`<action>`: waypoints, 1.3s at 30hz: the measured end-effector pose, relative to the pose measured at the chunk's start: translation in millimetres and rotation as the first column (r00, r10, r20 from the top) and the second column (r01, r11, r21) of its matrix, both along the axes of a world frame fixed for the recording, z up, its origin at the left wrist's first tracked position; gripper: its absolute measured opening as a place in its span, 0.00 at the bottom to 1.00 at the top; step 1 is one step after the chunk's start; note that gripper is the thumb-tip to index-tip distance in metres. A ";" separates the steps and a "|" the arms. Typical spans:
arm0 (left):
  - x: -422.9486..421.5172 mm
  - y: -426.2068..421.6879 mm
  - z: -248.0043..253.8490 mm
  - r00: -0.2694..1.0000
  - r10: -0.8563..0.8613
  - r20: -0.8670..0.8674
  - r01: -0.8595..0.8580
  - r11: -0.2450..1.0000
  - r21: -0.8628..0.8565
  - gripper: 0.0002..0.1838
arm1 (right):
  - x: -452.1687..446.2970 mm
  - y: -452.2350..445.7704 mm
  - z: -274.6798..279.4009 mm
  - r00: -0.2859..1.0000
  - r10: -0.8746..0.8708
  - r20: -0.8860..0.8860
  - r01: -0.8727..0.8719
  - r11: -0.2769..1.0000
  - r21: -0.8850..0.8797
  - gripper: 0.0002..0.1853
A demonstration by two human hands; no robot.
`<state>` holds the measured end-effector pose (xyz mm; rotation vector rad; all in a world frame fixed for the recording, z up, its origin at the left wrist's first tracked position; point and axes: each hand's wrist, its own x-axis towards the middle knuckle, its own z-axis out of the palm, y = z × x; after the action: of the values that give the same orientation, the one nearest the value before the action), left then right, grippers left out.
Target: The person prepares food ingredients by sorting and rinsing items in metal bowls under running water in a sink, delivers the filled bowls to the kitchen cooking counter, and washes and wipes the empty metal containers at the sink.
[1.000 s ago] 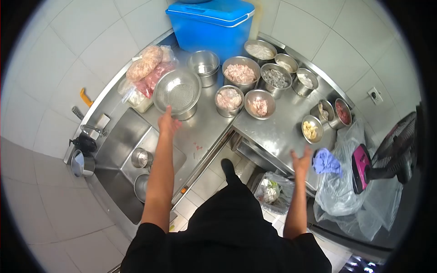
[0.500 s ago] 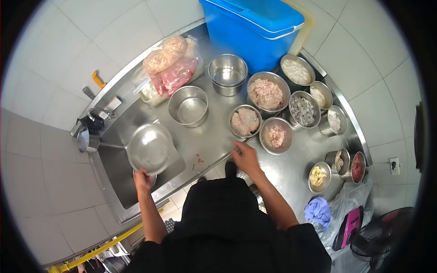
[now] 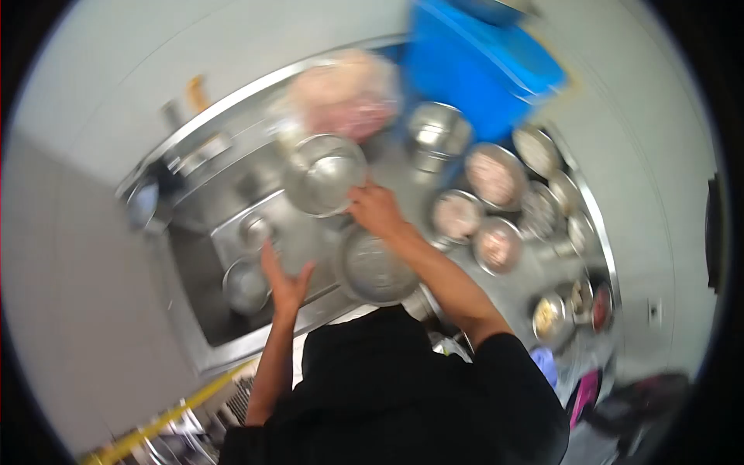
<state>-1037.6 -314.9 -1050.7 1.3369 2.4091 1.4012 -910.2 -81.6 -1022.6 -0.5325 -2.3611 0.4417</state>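
My right hand [image 3: 376,208] grips the near right rim of an empty metal pot [image 3: 324,177], which is tilted over the sink's right edge. Below that hand a wide metal strainer bowl [image 3: 377,265] rests on the counter near its front edge. My left hand [image 3: 287,285] is over the sink [image 3: 194,267], fingers apart and holding nothing. Its fingertips are close to a small metal cup [image 3: 255,231], and a metal bowl [image 3: 246,286] lies just left of it in the sink. The view is blurred by motion.
Bagged meat [image 3: 345,97] lies behind the pot. Stacked metal pots [image 3: 439,130] stand before a blue cooler [image 3: 480,66]. Several metal bowls of food, one with pink meat [image 3: 496,177], fill the right side. A faucet [image 3: 159,182] is at the sink's back left.
The strainer bowl went from my left hand over the sink to the counter. My right hand has moved left and taken the pot, now nearer the sink. My left hand has opened. The view has shifted.
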 end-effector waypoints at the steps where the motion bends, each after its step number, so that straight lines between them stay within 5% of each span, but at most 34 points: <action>1: -13.5 4.0 31.6 0.993 0.040 -0.108 -0.036 0.998 0.042 0.46 | -17.0 -16.2 13.4 0.993 0.093 0.068 -0.092 0.996 -0.016 0.18; 3: -64.7 -14.8 45.5 0.967 0.136 -0.216 -0.123 0.990 0.074 0.40 | -70.7 -60.0 36.3 0.961 0.240 0.136 -0.238 0.971 -0.034 0.19; 5: -117.1 -38.5 19.2 0.949 -0.181 -0.257 0.110 0.957 -0.269 0.21 | -124.2 -91.5 46.0 0.931 0.323 0.171 -0.275 0.928 -0.252 0.16; 6: -136.3 -56.0 6.1 0.957 -0.142 -0.253 0.075 0.964 -0.257 0.21 | -159.6 -97.0 32.9 0.917 0.355 0.180 -0.308 0.920 -0.242 0.16; 7: -151.1 -78.2 -7.6 1.000 -0.012 -0.006 0.011 0.975 -0.221 0.15 | -202.9 -98.5 7.8 0.932 0.332 -0.143 -0.335 0.640 -0.691 0.14; 8: -162.7 -97.0 -22.1 0.962 0.105 0.254 -0.053 0.978 -0.203 0.13 | -241.1 -97.8 -17.0 0.920 0.124 -0.372 -0.387 0.148 -0.910 0.13; 10: -176.7 -141.2 -47.1 0.808 0.285 0.516 -0.270 0.957 -0.106 0.17 | -320.6 -90.5 -52.2 0.984 -0.053 -0.172 -0.177 -0.114 -0.978 0.10; 12: -178.1 -190.5 -52.0 0.706 0.325 0.630 -0.327 0.938 -0.117 0.17 | -388.7 -51.5 -129.4 0.870 -0.262 -0.418 -0.493 -0.504 -0.709 0.10; 13: -176.0 -212.2 -55.5 0.653 0.340 0.677 -0.389 0.917 -0.086 0.17 | -404.7 -55.4 -120.4 0.875 -0.253 -0.412 -0.483 -0.508 -0.713 0.10; 15: -167.3 -252.0 -64.8 0.434 0.276 0.858 -0.469 0.882 -0.046 0.13 | -437.8 -76.2 -76.4 0.500 -0.705 -0.503 -0.838 -0.249 -0.485 0.08; 16: -164.4 -270.3 -71.0 0.297 0.175 0.939 -0.482 0.876 -0.011 0.11 | -451.6 -92.6 -61.1 0.512 -0.699 -0.500 -0.833 -0.262 -0.487 0.08; 18: -163.4 -281.4 -69.8 0.194 0.065 0.979 -0.556 0.829 0.055 0.11 | -471.7 -131.9 -39.9 0.916 -0.266 -0.301 -0.311 0.007 -0.950 0.04; 20: -166.8 -281.8 -64.7 0.228 0.022 0.973 -0.566 0.816 0.114 0.11 | -515.0 -175.9 -34.9 0.933 -0.196 -0.303 -0.286 0.111 -0.952 0.03; 22: -174.0 -283.3 -59.4 0.224 0.006 0.974 -0.478 0.872 0.105 0.12 | -564.3 -196.4 -40.7 0.861 0.319 -0.397 -0.501 0.672 -0.546 0.10; 24: -181.8 -277.6 -49.1 0.310 -0.041 0.950 -0.456 0.870 0.186 0.13 | -609.7 -209.0 -33.4 0.853 0.520 -0.045 -0.502 0.795 -0.342 0.15; 25: -185.1 -275.9 -40.9 0.331 -0.052 0.942 -0.450 0.869 0.206 0.14 | -623.7 -218.3 -35.1 0.854 0.518 -0.050 -0.502 0.796 -0.337 0.15; 26: -191.2 -272.1 -19.3 0.275 -0.100 0.956 -0.462 0.859 0.223 0.14 | -637.5 -227.1 -40.5 0.886 0.399 0.235 -0.393 0.916 -0.074 0.16; 27: -193.4 -274.2 -19.8 0.296 -0.084 0.952 -0.444 0.870 0.215 0.15 | -650.1 -234.7 -42.7 0.870 0.184 0.457 -0.313 0.923 0.223 0.18; 28: -193.9 -277.6 -22.3 0.319 -0.067 0.945 -0.427 0.880 0.207 0.15 | -665.0 -239.0 -43.2 0.874 0.184 0.449 -0.310 0.924 0.223 0.18; 30: -199.1 -281.0 -16.1 0.310 -0.077 0.948 -0.394 0.897 0.202 0.16 | -686.4 -247.8 -34.2 0.263 0.209 0.942 -0.444 0.893 -0.075 0.21; 32: -204.2 -276.0 -12.7 0.304 -0.076 0.950 -0.409 0.890 0.203 0.15 | -682.9 -255.7 -41.6 0.292 0.307 0.906 -0.278 0.934 -0.227 0.23; 34: -206.6 -273.2 -37.1 0.308 0.006 0.951 -0.389 0.913 0.120 0.14 | -681.0 -264.4 -58.9 0.546 0.094 0.832 -0.143 0.990 -0.017 0.22; 35: -206.4 -269.3 -47.4 0.319 0.080 0.944 -0.375 0.926 0.049 0.14 | -695.0 -265.2 -120.8 0.757 -0.151 0.635 -0.056 0.954 0.293 0.20; 36: -209.2 -258.9 -48.8 0.322 0.075 0.944 -0.359 0.932 0.049 0.14 | -700.2 -260.9 -115.0 0.756 -0.164 0.634 -0.039 0.956 0.292 0.20; 38: -224.5 -226.0 -44.5 0.310 0.043 0.950 -0.467 0.877 0.113 0.12 | -707.5 -249.1 -84.5 0.501 0.103 0.859 -0.299 0.952 0.060 0.20; 39: -229.7 -216.6 -41.6 0.364 0.080 0.928 -0.449 0.888 0.100 0.12 | -705.7 -238.2 -71.8 0.514 0.098 0.852 -0.289 0.955 0.064 0.20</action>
<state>-1267.2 -531.5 -1092.3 -0.0494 1.6225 1.9631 -1615.9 -319.8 -1094.4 -0.4273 -3.4048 -0.0135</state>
